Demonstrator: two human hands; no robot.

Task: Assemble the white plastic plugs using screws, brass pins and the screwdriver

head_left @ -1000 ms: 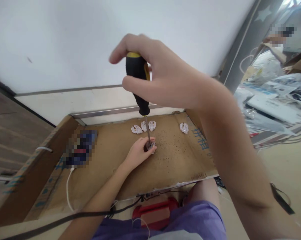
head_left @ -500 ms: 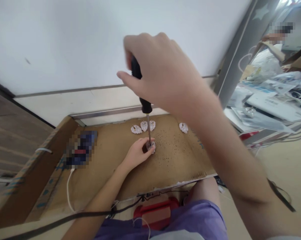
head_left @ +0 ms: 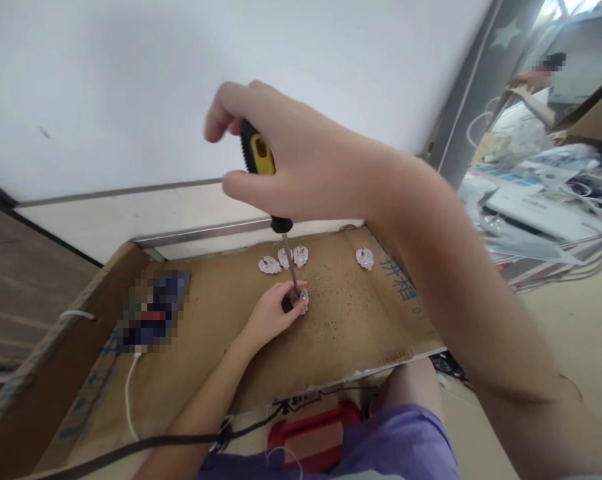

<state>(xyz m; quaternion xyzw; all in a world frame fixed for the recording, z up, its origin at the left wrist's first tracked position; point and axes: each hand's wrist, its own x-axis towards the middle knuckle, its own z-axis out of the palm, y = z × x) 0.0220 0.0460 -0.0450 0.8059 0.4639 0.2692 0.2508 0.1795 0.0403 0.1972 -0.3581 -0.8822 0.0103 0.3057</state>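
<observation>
My left hand point(head_left: 272, 313) rests on the cardboard and pinches a small clear plastic plug point(head_left: 303, 301) between thumb and fingers. A screwdriver point(head_left: 261, 160) with a black and yellow handle stands over that plug, leaning a little, its tip down on it. My right hand point(head_left: 295, 150) holds the handle from above against the palm, with thumb and fingers loosely apart around it. Behind my left hand, three pale plugs with metal pins, one of them this plug point(head_left: 269, 265), lie in a row. A single plug point(head_left: 365, 258) lies farther right.
Cardboard point(head_left: 205, 300) covers the worktop, with dark specks right of my left hand. A blurred-out dark blue object point(head_left: 155, 310) with a white cable lies left. Beyond stands a white panel point(head_left: 131, 87). Bags and cables crowd the right-hand table point(head_left: 525, 207); another person is behind it.
My right hand has turned and shifted left and slightly down, so the handle's yellow part shows and the screwdriver leans more. My left hand still holds the plug.
</observation>
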